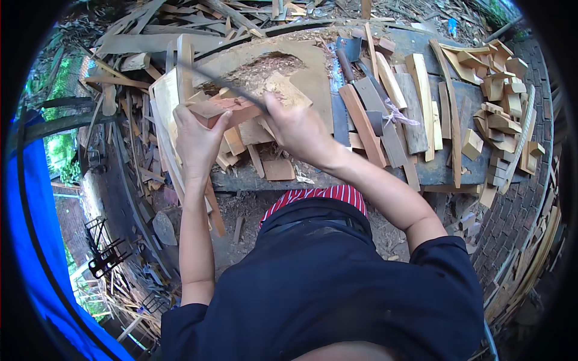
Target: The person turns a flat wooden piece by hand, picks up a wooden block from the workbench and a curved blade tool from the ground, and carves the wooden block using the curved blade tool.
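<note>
My left hand (200, 139) grips a reddish wooden block (239, 112) at its left end, thumb along its near side. My right hand (302, 133) is closed around the near end of a long, thin, dark bar-like tool (220, 82). That tool slants up and left across the block's far side, smeared by motion; whether it is a file or a blade I cannot tell. Offcuts (279, 169) lie below the hands, and beyond them a tan board (313, 66) carries a heap of wood shavings (271, 67).
Right of my hands lie a handsaw (338, 90), a dark-handled tool (345, 65) and several wooden strips (361, 125). Cut wooden blocks (506, 120) pile up at the bench's right end. Scrap wood (174, 24) covers the far left. A blue sheet (39, 253) hangs at left.
</note>
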A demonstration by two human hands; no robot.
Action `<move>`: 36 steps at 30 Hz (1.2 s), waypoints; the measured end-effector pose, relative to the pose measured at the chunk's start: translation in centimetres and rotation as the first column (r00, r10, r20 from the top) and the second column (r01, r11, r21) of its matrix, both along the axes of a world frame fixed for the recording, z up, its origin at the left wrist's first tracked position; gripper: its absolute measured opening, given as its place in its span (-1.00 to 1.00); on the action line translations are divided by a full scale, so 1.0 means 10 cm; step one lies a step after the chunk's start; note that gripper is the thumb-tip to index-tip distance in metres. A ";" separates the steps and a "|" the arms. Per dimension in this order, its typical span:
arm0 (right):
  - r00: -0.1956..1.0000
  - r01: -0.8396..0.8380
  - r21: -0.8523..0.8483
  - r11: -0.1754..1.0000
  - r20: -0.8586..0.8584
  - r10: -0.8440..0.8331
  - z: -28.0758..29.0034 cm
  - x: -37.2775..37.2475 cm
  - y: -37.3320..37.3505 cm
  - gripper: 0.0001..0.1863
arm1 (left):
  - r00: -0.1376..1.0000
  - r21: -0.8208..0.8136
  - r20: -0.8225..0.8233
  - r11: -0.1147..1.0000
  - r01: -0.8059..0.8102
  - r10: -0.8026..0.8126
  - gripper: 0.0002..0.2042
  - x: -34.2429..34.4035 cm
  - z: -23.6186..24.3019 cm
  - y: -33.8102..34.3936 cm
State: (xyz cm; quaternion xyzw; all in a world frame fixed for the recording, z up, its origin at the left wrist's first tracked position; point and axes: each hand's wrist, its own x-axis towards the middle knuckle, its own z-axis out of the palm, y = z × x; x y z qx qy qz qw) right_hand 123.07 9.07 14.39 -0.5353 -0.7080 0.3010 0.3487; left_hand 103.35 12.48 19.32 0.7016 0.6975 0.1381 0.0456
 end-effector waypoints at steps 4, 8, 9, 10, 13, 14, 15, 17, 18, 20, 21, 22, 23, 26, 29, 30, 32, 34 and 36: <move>0.994 -0.064 -0.213 0.975 0.070 0.080 -0.81 0.06 -0.01 -0.80 | 0.998 0.015 0.065 1.000 0.006 -0.007 -0.30 -0.11 -0.11 0.04; 0.995 -0.089 -0.173 0.981 0.021 0.094 -0.29 0.08 0.08 -0.81 | 0.999 0.031 0.050 0.999 0.019 -0.021 -0.31 -0.06 -0.08 -0.01; 0.997 -0.072 -0.073 0.995 -0.036 0.070 -0.04 0.09 0.11 -0.81 | 1.000 0.028 0.029 1.000 0.006 -0.007 -0.32 -0.05 -0.05 -0.04; 0.994 -0.054 0.030 0.998 -0.096 0.057 0.17 0.09 0.14 -0.80 | 1.000 0.036 0.017 0.999 0.003 -0.004 -0.32 -0.07 -0.03 -0.05; 0.959 0.052 0.188 0.981 -0.282 0.004 0.47 0.11 0.16 -0.77 | 1.000 0.054 0.023 0.998 0.011 -0.013 -0.32 -0.10 -0.07 -0.04; 0.939 0.096 0.235 0.967 -0.344 -0.010 0.41 0.10 0.14 -0.77 | 1.000 0.060 0.024 0.998 0.003 -0.005 -0.32 -0.07 -0.04 -0.04; 0.969 0.081 0.191 0.978 -0.244 -0.033 0.16 0.07 0.11 -0.78 | 1.000 0.053 0.000 0.998 0.021 -0.021 -0.32 0.01 -0.02 -0.03; 0.996 -0.023 -0.183 0.983 0.080 0.038 -0.39 0.04 -0.01 -0.79 | 0.999 0.059 -0.024 0.997 0.041 -0.039 -0.32 0.09 0.01 -0.01; 0.986 -0.019 -0.306 0.952 0.154 0.068 -0.70 0.08 -0.04 -0.79 | 0.998 0.056 -0.033 0.997 0.055 -0.054 -0.32 0.11 0.01 -0.02; 0.992 -0.023 -0.267 0.964 0.113 0.055 -0.79 0.04 -0.06 -0.79 | 0.999 0.025 -0.041 0.999 0.031 -0.030 -0.33 0.12 0.01 -0.07; 0.996 -0.021 -0.238 0.971 0.076 0.041 -0.81 0.04 -0.11 -0.80 | 0.998 0.020 -0.044 0.999 0.036 -0.035 -0.33 0.08 0.00 -0.07; 0.997 -0.015 -0.244 0.970 0.073 0.034 -0.82 0.04 -0.14 -0.80 | 0.999 0.034 -0.010 0.998 0.044 -0.043 -0.33 0.01 -0.03 -0.03; 0.996 -0.030 -0.217 0.976 0.070 0.047 -0.81 0.05 -0.08 -0.79 | 0.998 0.055 0.023 0.997 0.051 -0.052 -0.32 0.01 -0.03 0.04; 0.999 -0.037 -0.155 0.987 0.004 0.038 -0.55 0.09 0.06 -0.79 | 0.997 0.051 0.013 0.995 0.081 -0.082 -0.32 0.04 -0.06 0.05; 0.983 0.010 0.115 0.993 -0.181 0.011 0.06 0.06 0.17 -0.79 | 0.999 0.009 -0.017 0.999 0.032 -0.032 -0.32 0.03 -0.01 0.03; 0.983 -0.012 0.108 0.994 -0.180 0.031 0.22 0.08 0.20 -0.79 | 0.997 0.045 -0.054 0.998 0.054 -0.051 -0.33 -0.01 -0.02 0.03; 0.953 0.123 0.214 0.969 -0.298 -0.055 0.40 0.08 0.26 -0.81 | 0.996 0.049 -0.065 0.997 0.065 -0.061 -0.33 0.08 -0.02 0.06; 0.980 0.078 0.141 0.987 -0.194 -0.050 0.03 0.00 0.20 -0.81 | 0.997 0.043 -0.048 0.997 0.069 -0.067 -0.32 0.15 0.05 0.06; 0.998 0.049 -0.138 0.989 0.057 -0.041 -0.67 0.00 0.08 -0.81 | 0.997 0.050 -0.039 0.997 0.065 -0.063 -0.32 0.11 0.01 0.08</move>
